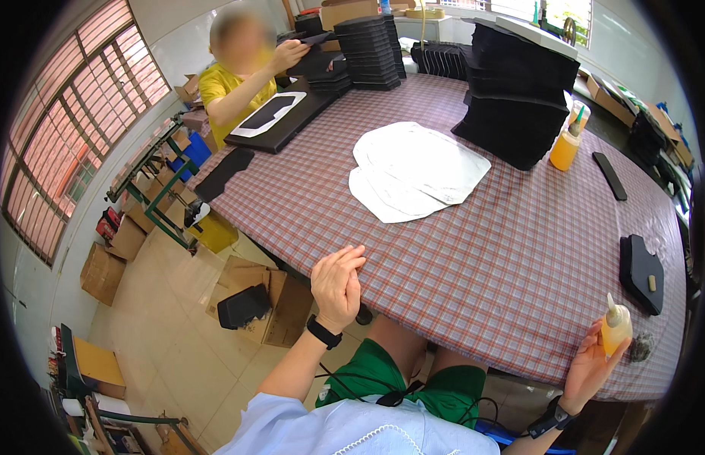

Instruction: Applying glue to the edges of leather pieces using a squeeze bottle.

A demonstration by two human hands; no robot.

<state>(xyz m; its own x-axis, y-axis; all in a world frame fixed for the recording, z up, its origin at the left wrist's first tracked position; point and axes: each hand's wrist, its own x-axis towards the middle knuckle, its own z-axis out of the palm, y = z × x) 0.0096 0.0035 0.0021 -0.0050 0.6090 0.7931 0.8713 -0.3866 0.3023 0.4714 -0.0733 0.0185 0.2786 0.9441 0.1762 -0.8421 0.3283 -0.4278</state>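
My left hand lies on the near edge of the table, palm down with fingers stretched out, holding nothing. At the right, my right hand grips a small squeeze bottle of yellow-orange liquid with a pale nozzle. The bottle stands tilted between thumb and fingers. A dark fuzzy wad sits just right of it. Beyond it lies a stack of black cut pieces with a small tan block on top. In mid-table, ahead of my left hand, white cut sheets overlap in a loose pile.
A tall black stack of sheets rises at the back, beside a yellow glue bottle. A dark flat bar lies to the right. Across the checked tablecloth, a person in yellow handles a black piece. A cardboard box stands on the floor.
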